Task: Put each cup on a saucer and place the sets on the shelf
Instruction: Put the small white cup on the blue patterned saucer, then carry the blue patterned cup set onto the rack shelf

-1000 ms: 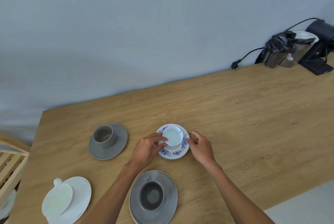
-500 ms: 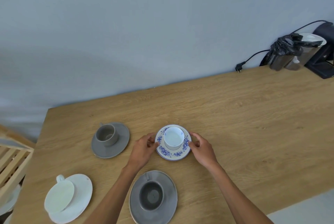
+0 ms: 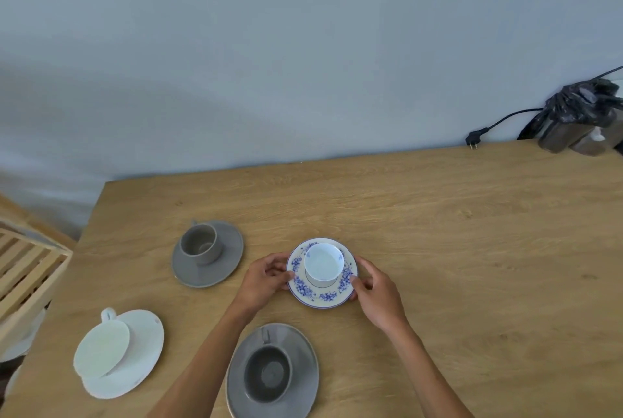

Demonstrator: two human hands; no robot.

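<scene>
A white cup [image 3: 323, 265] stands upright on a blue-flowered saucer [image 3: 332, 296] in the middle of the wooden table [image 3: 455, 249]. My left hand [image 3: 264, 281] grips the saucer's left rim and my right hand [image 3: 377, 293] grips its right rim. A grey cup [image 3: 200, 244] sits on a grey saucer [image 3: 229, 249] to the left. Nearest me, a dark grey cup [image 3: 268, 375] sits on a large grey saucer [image 3: 296, 343]. A white cup [image 3: 101, 348] sits on a white saucer [image 3: 145, 336] at the front left. The slatted wooden shelf [image 3: 27, 269] stands off the table's left edge.
A black plug and cable [image 3: 475, 140] lie at the table's back edge. Containers under a black plastic bag [image 3: 576, 114] stand in the back right corner. White dishes [image 3: 20, 340] show below the shelf slats at the left. A grey wall runs behind the table.
My left hand let go of the white cup and moved down to the saucer's left rim. My right hand closed on the right rim. The view shifted slightly left.
</scene>
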